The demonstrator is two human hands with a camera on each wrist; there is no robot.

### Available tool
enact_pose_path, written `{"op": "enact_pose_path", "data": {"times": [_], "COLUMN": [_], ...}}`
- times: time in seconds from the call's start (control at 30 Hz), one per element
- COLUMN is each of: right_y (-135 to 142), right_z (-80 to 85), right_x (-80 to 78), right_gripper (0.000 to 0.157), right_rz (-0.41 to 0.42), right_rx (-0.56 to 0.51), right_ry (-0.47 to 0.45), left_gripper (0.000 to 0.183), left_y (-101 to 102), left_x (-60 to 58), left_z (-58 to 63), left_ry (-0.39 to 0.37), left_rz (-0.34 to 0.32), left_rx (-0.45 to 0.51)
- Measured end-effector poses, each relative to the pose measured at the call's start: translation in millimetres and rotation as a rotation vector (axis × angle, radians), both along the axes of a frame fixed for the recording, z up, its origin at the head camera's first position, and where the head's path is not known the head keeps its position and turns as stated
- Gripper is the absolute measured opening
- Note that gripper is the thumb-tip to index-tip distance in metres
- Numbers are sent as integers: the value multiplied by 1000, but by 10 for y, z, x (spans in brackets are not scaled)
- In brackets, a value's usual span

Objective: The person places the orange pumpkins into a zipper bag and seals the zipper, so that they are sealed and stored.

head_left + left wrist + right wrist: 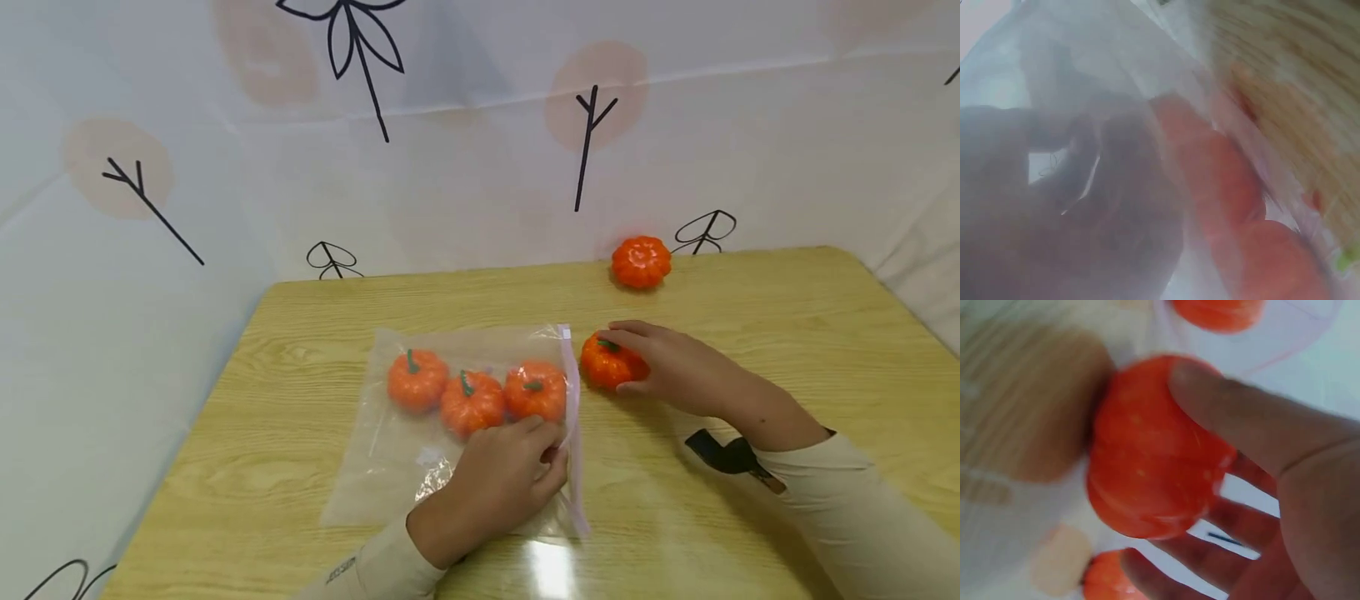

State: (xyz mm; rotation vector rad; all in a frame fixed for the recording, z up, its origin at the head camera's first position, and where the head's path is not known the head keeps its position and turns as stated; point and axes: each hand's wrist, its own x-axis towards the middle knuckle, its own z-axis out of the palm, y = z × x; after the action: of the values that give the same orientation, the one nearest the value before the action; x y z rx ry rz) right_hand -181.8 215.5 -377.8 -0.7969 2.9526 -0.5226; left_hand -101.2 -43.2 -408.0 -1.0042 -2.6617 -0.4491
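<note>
We start at the left, where a clear bag (360, 475) lies flat on the wooden table (225, 433) with three orange pumpkins inside: the first pumpkin (417, 383), the second pumpkin (472, 406) a little nearer us, and the third pumpkin (537, 393) close to the purple strip (572, 379) along the bag's right side.

Here's our left hand (498, 475), reaching in low from the near side, back upward, thumb and fingers curled together in what looks like a pinch on the plastic by that strip.

Just beyond the strip sits the fourth pumpkin (596, 367), outside the bag, and we have hold of it! The fifth pumpkin (641, 262) waits farther back, untouched, near the table's far edge.

And our right hand (678, 375) stretches in from the lower right, wrist sloping down, thumb on the near side and fingers curved around the fourth pumpkin; whether it's lifted, we can't tell.

So the step in hand, as we judge it, is gripping that fourth pumpkin beside the bag. The next move seems to call for a steady right grip and a left pinch that keeps the plastic parted at the strip.
</note>
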Motion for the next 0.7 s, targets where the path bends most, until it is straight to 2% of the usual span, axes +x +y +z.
{"op": "enact_pose_path", "data": {"times": [0.23,0.37,0.47,0.57,0.7], "right_y": [42,71,66,48,21], "right_z": [133,171,180,185,183], "right_x": [85,121,148,181,213], "right_gripper": [64,62,62,61,59], "right_rz": [133,207,275,351,431], "right_rx": [-59,-90,-121,-160,-206], "right_ry": [-128,-218,-296,-375,-432], "left_gripper": [6,21,29,30,28], "left_y": [5,7,11,16,12], "left_x": [1,8,16,22,20], "left_z": [10,10,13,18,23], "left_ry": [-41,-46,-38,-25,-17], "left_rz": [24,39,41,40,30], "left_rx": [23,58,75,91,111]}}
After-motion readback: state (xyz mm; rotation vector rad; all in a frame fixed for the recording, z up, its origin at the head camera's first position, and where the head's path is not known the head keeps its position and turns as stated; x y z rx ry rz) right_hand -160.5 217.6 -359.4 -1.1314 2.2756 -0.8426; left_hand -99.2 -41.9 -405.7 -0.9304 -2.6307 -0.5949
